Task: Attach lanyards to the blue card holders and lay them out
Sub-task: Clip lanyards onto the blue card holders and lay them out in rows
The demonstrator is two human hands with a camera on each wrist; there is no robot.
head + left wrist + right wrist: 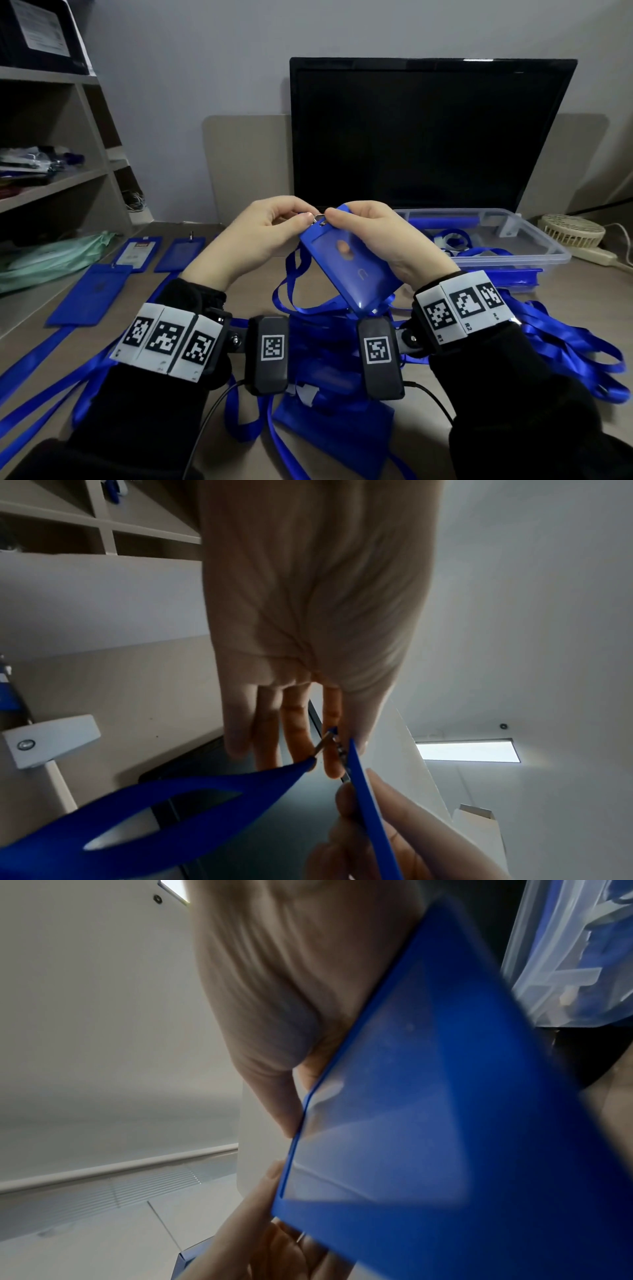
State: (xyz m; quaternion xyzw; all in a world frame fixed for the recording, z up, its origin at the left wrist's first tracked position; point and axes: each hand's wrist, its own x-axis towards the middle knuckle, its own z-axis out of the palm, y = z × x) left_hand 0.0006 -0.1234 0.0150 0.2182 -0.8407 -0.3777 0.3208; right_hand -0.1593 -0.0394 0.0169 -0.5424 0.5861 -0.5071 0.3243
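Holding a blue card holder [352, 260] up over the surface [144, 294] in front of a dark monitor [428, 133], head view: right hand [383, 236] gripping its top edge with thumb and fingers curled round, holder tilted, top toward the monitor, lower corner down toward the wrists. Translucent blue plastic, clear window on the face, slot near the top. Left hand [270, 233] pinching a small metal clip [318, 216] right at that slot, blue lanyard [294, 291] drooping from the clip in a loop below the holder. Laid flat at the left: three more card holders [89, 294], [138, 253], [180, 255], ribbons trailing toward the near edge. Loose lanyards [565, 346] heaped at the right; clear plastic bin [534, 246] behind them, small fan [572, 229] beside it. Shelves [51, 185] at far left.

Looking along the left hand [308, 615] in the left wrist view: fingertips [334, 767] closed on the metal clip [325, 745], lanyard [171, 813] spreading out as a wide blue ribbon loop toward the lower left, card holder [369, 813] seen edge-on as a thin blue strip, right hand [394, 840] wrapped round it.

Filling most of the right wrist view: card holder [445, 1123], blurred, frosted window inside a solid blue frame, right hand [267, 1001] clamped on its left edge, left hand [260, 1240] below, bin [565, 947] at top right.
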